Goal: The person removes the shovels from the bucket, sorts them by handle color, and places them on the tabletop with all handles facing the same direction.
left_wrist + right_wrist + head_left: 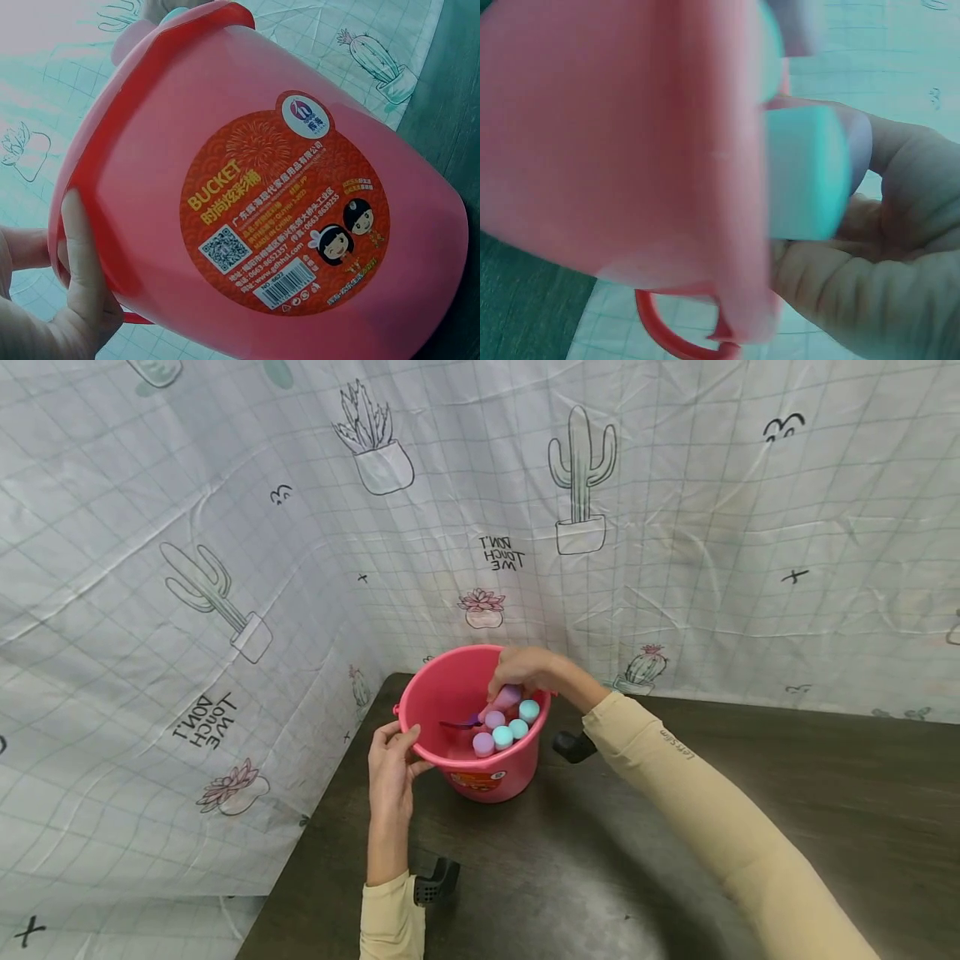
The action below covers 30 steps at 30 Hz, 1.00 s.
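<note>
The purple-ended piece (508, 696) sits just inside the mouth of the pink bucket (444, 697), with the curled fingers of the right hand (531, 668) about it. From over here those fingers look well closed round its side, though the near wall and the neighbouring pieces hide the tips. I'd judge the step to be handling it among the others; whether it is going in or coming out, I can't tell. Either way, the next move calls for a grip that slips past the teal-ended piece (528, 711) beside it without a knock.

The left hand (392, 762) pinches the rim on the opposite side, its digits set on both faces of the wall, which I take to be steadying. More purple and teal ends crowd the near right of the bucket, by a dark purple item (467, 722). The bucket stands on a dark table (525, 877), near the corner of a printed cloth (675, 543).
</note>
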Tool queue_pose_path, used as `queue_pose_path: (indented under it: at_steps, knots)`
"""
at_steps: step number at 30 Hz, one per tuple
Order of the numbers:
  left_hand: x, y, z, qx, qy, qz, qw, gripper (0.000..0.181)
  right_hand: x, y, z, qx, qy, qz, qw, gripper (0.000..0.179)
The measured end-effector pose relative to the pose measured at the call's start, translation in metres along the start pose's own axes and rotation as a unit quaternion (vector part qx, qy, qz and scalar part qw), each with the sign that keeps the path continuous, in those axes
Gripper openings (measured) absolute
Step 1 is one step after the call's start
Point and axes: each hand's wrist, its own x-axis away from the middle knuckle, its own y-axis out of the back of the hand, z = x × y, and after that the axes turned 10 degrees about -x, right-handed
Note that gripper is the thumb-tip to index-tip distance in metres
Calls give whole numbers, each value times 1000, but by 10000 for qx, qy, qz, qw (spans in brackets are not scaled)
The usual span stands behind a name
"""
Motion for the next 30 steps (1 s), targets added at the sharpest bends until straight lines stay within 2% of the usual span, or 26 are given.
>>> queue_pose_path:
  at_steps: [3,9,15,20,26,30]
  knots:
    - [0,-1,1,8,5,17,10000,37,7,5,1,-88,124,-60,9999,6]
    - [-1,-3,2,-9,79,-20,10000,33,19,15,-3,-177,436,-314,9984,12]
    - [-2,-3,1,99,168,-41,9998,30,29,23,-9,-642,513,-610,9947,22]
    - [1,-2,0,-8,149,-62,9999,30,42,30,-10,-963,642,-870,9895,31]
    - [1,-2,1,23,91,-24,10000,32,59,37,-13,-1511,769,-1230,9778,25]
    - [2,-2,3,64,40,3,10000,33,70,42,-17,-1568,1024,-1200,9750,22]
